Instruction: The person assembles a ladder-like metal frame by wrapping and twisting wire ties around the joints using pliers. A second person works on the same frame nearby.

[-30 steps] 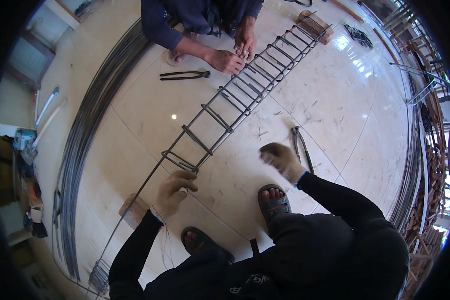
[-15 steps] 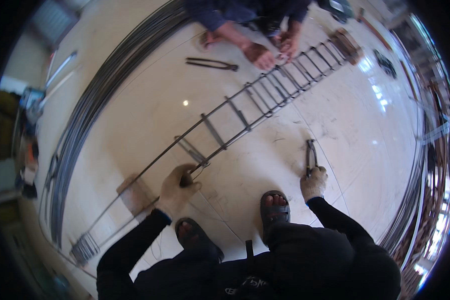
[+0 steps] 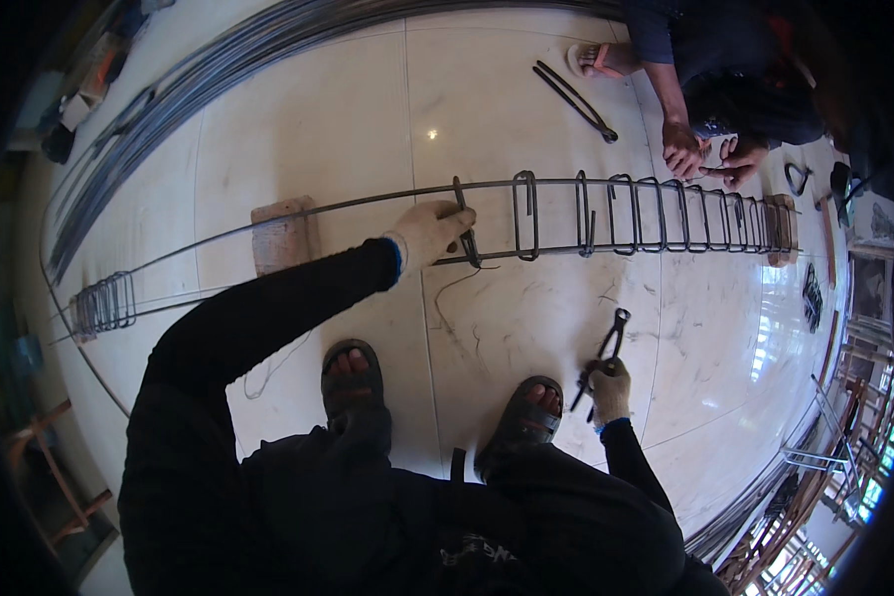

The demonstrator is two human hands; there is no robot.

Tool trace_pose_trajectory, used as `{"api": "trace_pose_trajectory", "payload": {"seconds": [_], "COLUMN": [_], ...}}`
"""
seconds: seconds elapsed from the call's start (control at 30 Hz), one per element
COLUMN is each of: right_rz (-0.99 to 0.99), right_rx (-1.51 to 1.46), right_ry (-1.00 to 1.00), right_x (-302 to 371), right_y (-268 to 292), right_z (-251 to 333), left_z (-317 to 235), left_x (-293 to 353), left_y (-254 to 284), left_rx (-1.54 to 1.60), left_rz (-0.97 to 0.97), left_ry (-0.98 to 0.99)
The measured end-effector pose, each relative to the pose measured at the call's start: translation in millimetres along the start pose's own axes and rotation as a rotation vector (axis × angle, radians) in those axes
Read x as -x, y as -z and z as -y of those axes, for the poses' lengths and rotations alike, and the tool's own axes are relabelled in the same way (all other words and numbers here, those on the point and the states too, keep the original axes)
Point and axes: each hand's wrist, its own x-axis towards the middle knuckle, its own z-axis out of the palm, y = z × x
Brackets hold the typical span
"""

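Observation:
A long steel rebar frame with square stirrups point(image 3: 526, 217) lies across the floor in front of me. My left hand point(image 3: 425, 236), in a pale work glove, is closed around a stirrup point(image 3: 460, 197) toward the frame's left half. Its fingers partly hide that stirrup and the lower bar. My right hand point(image 3: 611, 390), also gloved, grips dark end-cutting pincers point(image 3: 614, 336) just above the floor, their jaws pointing away from me. A bent tie wire point(image 3: 439, 303) lies below the stirrup. More stirrups point(image 3: 106, 302) are bunched at the frame's left end.
Blocks point(image 3: 286, 236) prop up the bars. Across the frame a co-worker crouches, hands point(image 3: 683, 151) at its far side. Another pair of pincers point(image 3: 576, 103) lies nearby. A bundle of rods point(image 3: 238, 62) curves along the back. My sandalled feet point(image 3: 352, 377) stand near the frame.
My view has swung, so the frame now runs nearly level. My left hand has gone from beside the lower bar to a stirrup. The pincers have stayed in my right hand.

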Motion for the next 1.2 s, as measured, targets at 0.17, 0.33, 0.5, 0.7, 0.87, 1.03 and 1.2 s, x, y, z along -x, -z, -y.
{"api": "trace_pose_trajectory", "payload": {"seconds": [0.17,0.33,0.5,0.7,0.87,1.03,1.2], "right_rz": [0.475,0.864,1.066,1.054,1.027,1.048,1.041], "right_rx": [-0.037,0.186,0.037,0.029,0.001,0.008,0.046], "right_ry": [-0.076,-0.169,-0.249,-0.228,-0.258,-0.252,-0.222], "right_x": [32,69,82,86,85,91,94], "right_y": [-36,-66,-95,-106,-103,-103,-104], "right_z": [60,138,160,170,171,182,189], "left_z": [-2,-2,4,2,1,3,12], "left_x": [-14,-21,-25,-20,-23,-17,-22], "left_y": [-1,0,-4,-3,-6,-8,-12], "left_rx": [0.106,0.124,0.085,0.155,0.113,0.175,0.249], "left_rz": [0.082,0.108,0.074,0.087,0.079,0.05,0.059], "left_ry": [0.024,-0.036,-0.061,-0.061,-0.068,-0.034,-0.067]}}
